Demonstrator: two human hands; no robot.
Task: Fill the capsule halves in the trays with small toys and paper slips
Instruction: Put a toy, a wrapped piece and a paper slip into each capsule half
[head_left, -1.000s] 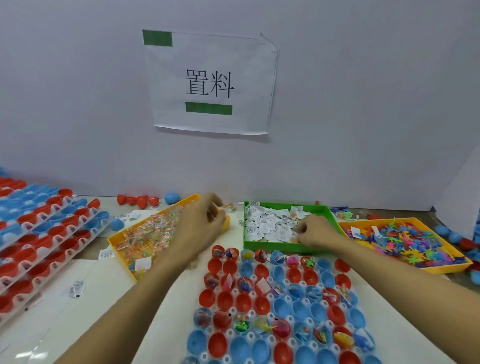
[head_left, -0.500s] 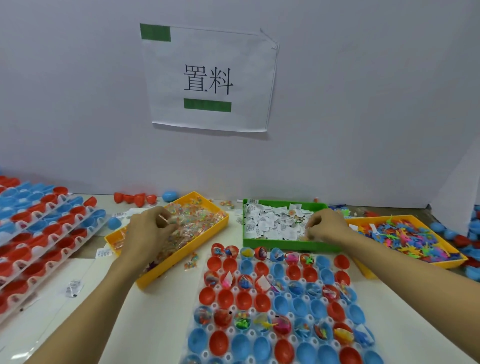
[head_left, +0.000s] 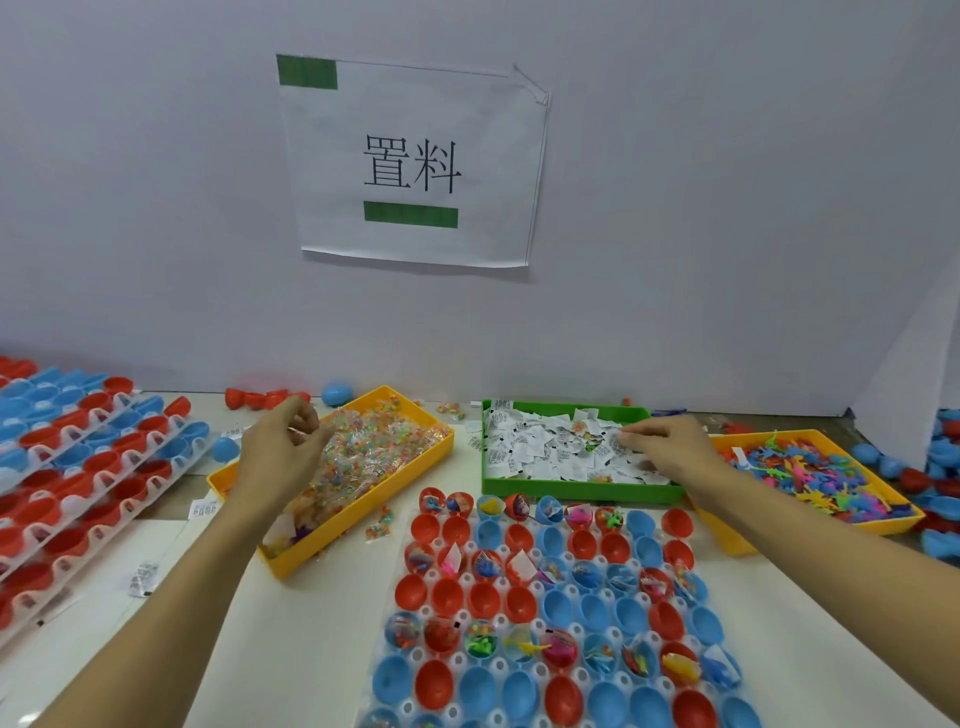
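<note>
The left hand (head_left: 280, 457) hovers over the yellow plastic tray of bagged toys (head_left: 415, 415), fingers curled; whether its grip holds a bag I cannot tell. The right hand (head_left: 670, 449) pinches white paper slips (head_left: 540, 452) in the green plastic tray (head_left: 571, 491), behind the white tray of red and blue capsule halves (head_left: 550, 618) on the surface

Slips bin (head_left: 566, 491) behind capsule tray (head_left: 550, 613)

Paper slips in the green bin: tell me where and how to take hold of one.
Pinch a raised edge or corner of one paper slip from above, between thumb and forefinger. The slips lie flat and overlapping in a loose heap in the shallow green bin, whose walls block a sideways approach, so only lifted edges offer a hold. The right hand is already at the heap's right side.
</note>
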